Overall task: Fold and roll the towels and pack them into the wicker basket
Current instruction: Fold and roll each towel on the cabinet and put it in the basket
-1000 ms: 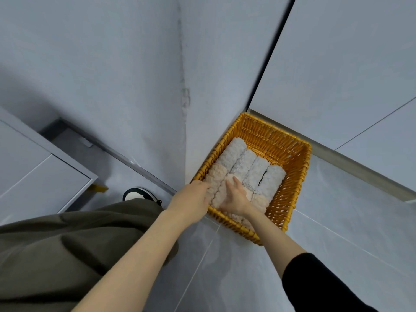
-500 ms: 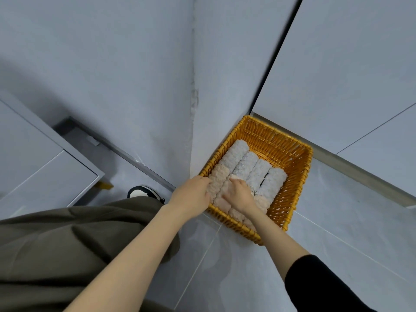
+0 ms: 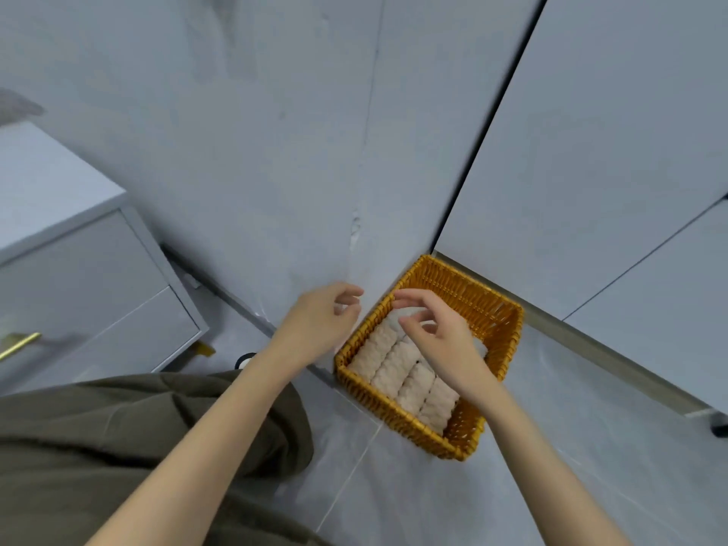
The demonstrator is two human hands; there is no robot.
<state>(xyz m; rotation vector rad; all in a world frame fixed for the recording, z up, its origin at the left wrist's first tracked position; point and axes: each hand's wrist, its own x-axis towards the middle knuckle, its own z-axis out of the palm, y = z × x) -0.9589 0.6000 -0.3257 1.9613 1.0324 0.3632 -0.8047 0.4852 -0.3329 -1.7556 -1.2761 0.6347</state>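
Note:
A yellow wicker basket (image 3: 494, 309) stands on the grey floor in the corner of the walls. Several rolled cream towels (image 3: 398, 366) lie side by side inside it, filling its left part. My left hand (image 3: 323, 321) hovers above the floor just left of the basket, fingers loosely curled and holding nothing. My right hand (image 3: 441, 336) hangs over the towels with relaxed, spread fingers, not touching them as far as I can see. It hides the far ends of the rolls.
A grey cabinet (image 3: 90, 277) with a gold handle stands at the left. Grey wall panels (image 3: 591, 151) rise behind the basket. My olive-clad knee (image 3: 118, 435) fills the lower left, with a shoe tip (image 3: 246, 360) beyond it.
Both hands have lifted off the towels and the basket's edge and now hover above. The view has tilted up and pulled back.

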